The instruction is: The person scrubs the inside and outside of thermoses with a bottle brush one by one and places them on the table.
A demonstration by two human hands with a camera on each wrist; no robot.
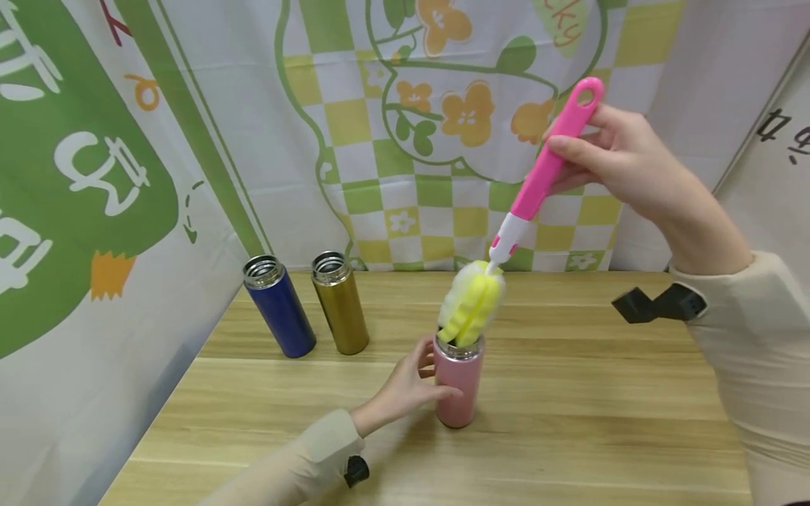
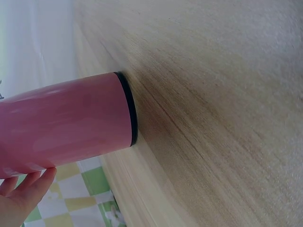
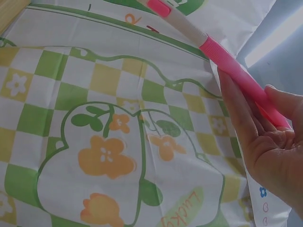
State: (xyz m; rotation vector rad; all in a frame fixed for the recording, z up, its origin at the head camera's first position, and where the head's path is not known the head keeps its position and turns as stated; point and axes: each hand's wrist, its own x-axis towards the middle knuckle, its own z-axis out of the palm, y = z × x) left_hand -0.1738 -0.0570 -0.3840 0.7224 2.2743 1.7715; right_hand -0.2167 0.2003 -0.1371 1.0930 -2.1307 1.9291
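Observation:
A pink bottle point(image 1: 458, 383) without a lid stands upright on the wooden table. My left hand point(image 1: 408, 385) grips its side, with the thumb across the front; in the left wrist view, fingertips point(image 2: 43, 182) touch the bottle wall near its dark base. Above it, my right hand point(image 1: 616, 156) holds a bottle brush by its pink handle point(image 1: 538, 179), between thumb and fingers. The brush slants down to the left. Its yellow and white sponge head point(image 1: 474, 299) is right at the bottle's mouth, its lower end overlapping the metal rim. The right wrist view shows the handle point(image 3: 236, 75) in my fingers.
To the left on the table point(image 1: 569, 393) stand a blue bottle point(image 1: 281, 309) and a gold bottle point(image 1: 342, 306), both upright with open mouths. A printed cloth with checks and flowers point(image 1: 392, 211) hangs behind the table's back edge, and another printed sheet point(image 1: 76, 176) hangs along the left.

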